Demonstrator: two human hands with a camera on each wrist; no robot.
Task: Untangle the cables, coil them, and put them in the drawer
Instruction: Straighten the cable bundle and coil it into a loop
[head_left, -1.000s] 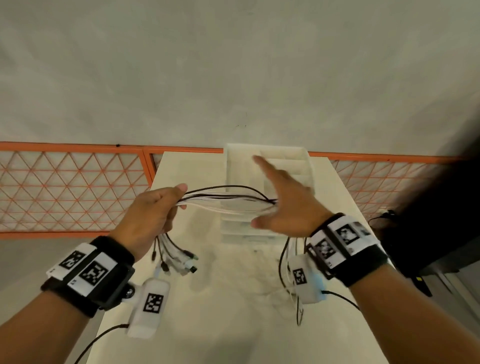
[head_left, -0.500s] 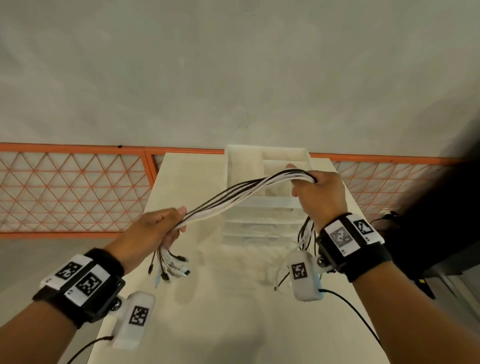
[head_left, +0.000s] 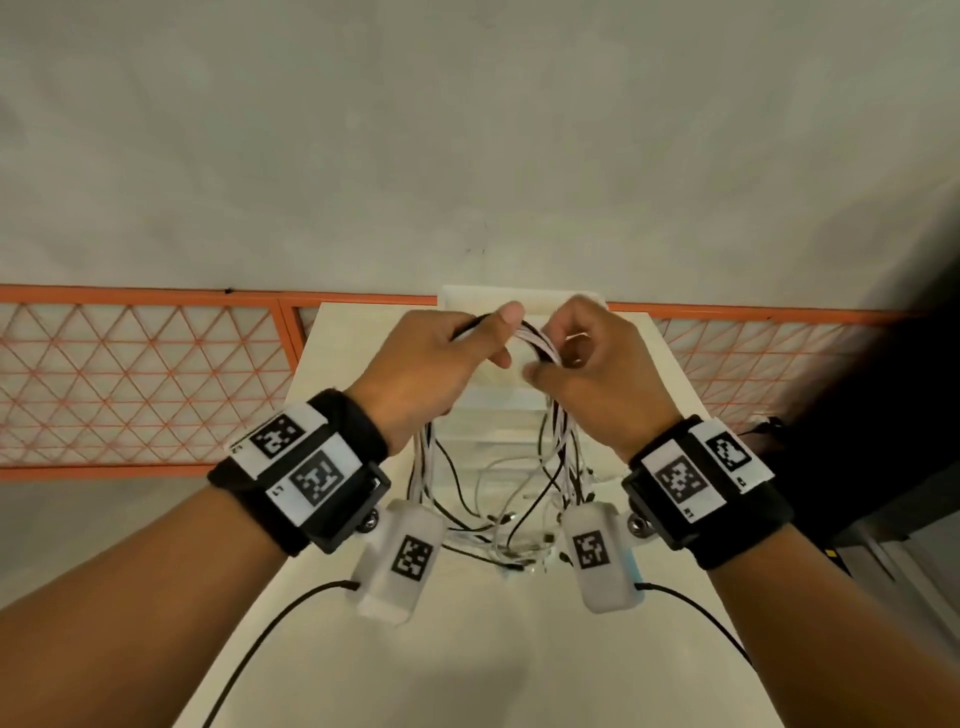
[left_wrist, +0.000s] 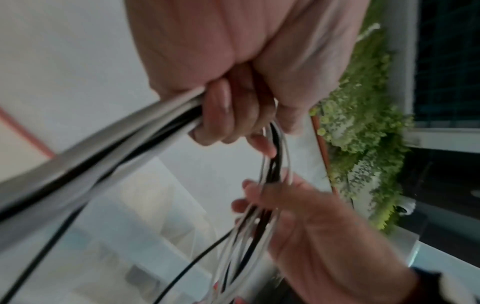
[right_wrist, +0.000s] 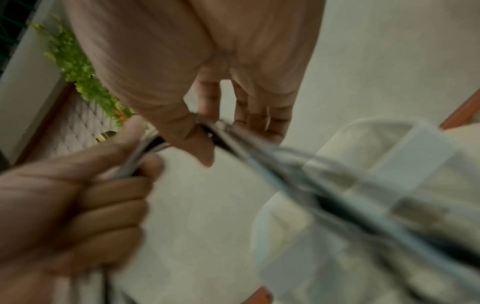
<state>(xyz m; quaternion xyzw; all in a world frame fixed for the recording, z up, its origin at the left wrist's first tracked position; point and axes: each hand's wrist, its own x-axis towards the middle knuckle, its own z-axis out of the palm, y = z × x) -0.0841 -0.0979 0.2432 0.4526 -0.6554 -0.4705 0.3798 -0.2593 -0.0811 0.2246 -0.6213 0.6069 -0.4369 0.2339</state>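
Here, the left hand (head_left: 431, 364) and right hand (head_left: 587, 369) are gripping a cable bundle (head_left: 535, 338) above the surface (head_left: 467, 649), folding it, likely to form a coil.

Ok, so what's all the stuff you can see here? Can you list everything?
cables: one bundle, too many to count, black and white, held up between both hands, ends hanging down to the table
drawer unit: one, white, at the far end of the table, behind the hands
table: one, white, under the hands
railing: one, orange frame with lattice mesh, behind the table
plants: green leaves, off to the side, seen from the wrist cameras
wrist bands: two, black with black-and-white square tags, one on each wrist
left hand: one, grips the bundle
right hand: one, pinches the bundle
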